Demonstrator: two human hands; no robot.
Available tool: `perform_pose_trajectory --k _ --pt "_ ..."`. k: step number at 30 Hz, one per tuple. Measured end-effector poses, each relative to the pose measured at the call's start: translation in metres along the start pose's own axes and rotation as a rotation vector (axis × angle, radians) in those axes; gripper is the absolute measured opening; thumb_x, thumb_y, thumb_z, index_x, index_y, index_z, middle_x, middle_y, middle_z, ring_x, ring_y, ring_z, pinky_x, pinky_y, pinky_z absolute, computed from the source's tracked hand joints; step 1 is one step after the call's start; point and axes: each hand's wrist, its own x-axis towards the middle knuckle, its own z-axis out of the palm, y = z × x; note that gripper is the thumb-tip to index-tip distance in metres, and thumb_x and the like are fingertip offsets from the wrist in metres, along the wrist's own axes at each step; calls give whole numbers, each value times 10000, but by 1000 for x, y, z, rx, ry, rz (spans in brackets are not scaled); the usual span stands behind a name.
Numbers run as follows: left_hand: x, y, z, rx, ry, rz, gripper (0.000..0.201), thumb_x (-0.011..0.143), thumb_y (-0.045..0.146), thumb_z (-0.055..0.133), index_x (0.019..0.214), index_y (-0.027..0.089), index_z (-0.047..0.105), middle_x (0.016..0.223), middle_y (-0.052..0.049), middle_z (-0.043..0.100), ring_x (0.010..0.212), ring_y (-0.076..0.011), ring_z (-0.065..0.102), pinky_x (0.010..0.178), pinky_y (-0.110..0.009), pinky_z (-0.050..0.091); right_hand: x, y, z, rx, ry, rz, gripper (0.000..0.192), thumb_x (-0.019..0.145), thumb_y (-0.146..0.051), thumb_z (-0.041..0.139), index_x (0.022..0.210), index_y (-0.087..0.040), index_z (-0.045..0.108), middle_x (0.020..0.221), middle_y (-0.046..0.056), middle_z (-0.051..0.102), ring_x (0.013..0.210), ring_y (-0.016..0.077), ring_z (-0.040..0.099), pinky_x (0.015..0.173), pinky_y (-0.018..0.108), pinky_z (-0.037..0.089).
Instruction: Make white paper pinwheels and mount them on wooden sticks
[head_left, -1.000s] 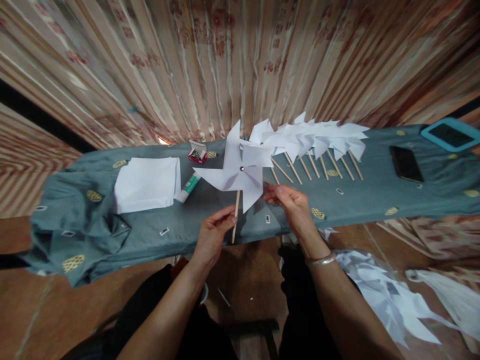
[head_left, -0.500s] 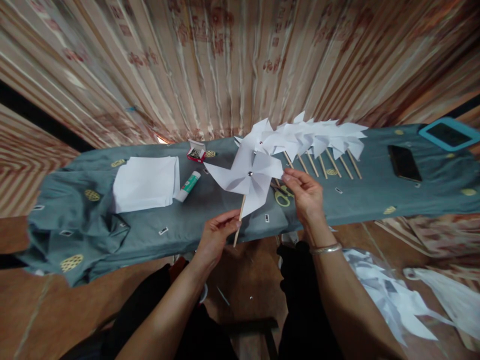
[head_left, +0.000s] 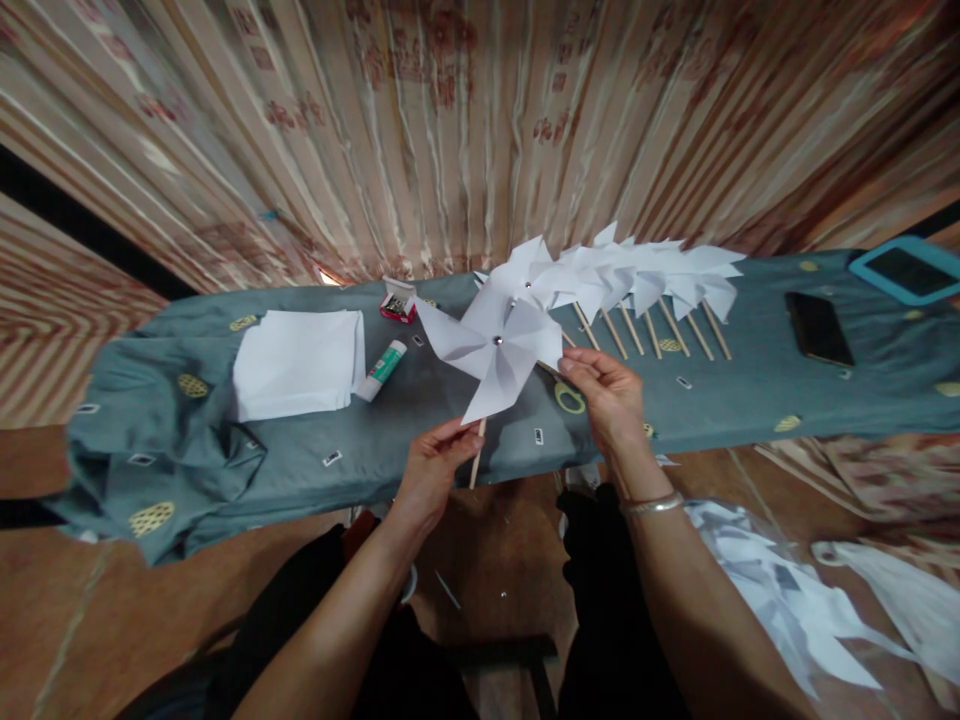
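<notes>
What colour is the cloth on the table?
The cloth is grey-green with small yellow patches, seen best in the head view.

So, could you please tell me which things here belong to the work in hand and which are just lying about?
In hand: left hand grips pinwheel; right hand touches its blade.
Lying about: finished pinwheels, paper stack, glue stick, phone.

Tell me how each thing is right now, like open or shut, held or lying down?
Pinwheel: held up, its stick pinched in the left hand.
Right hand: fingertips on a blade's edge.
Pinwheel row: lying flat, overlapping.
Paper stack: lying flat.
Glue stick: capped, lying on its side.
Small box: open.
Phone: screen dark, lying flat.
Scissors: lying flat, partly hidden.
</notes>
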Motion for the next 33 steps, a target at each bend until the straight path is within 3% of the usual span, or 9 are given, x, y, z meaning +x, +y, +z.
perform_pose_trajectory --k 9,33 --pt "2 0 -1 10 10 53 315 527 230 872 835 210 804 784 -14 758 729 -127 634 792 -275 480 -9 2 6 -14 -41 -6 334 556 -446 869 783 -231 751 742 11 751 710 165 679 759 340 547" --pt "6 -3 2 -53 73 29 335 494 201 878 820 197 803 765 -13 753 737 -125 628 808 -275 463 -27 3 20 52 -170 142 409 510 -454 905 802 -209 758 683 5 747 621 141 654 677 293 538"
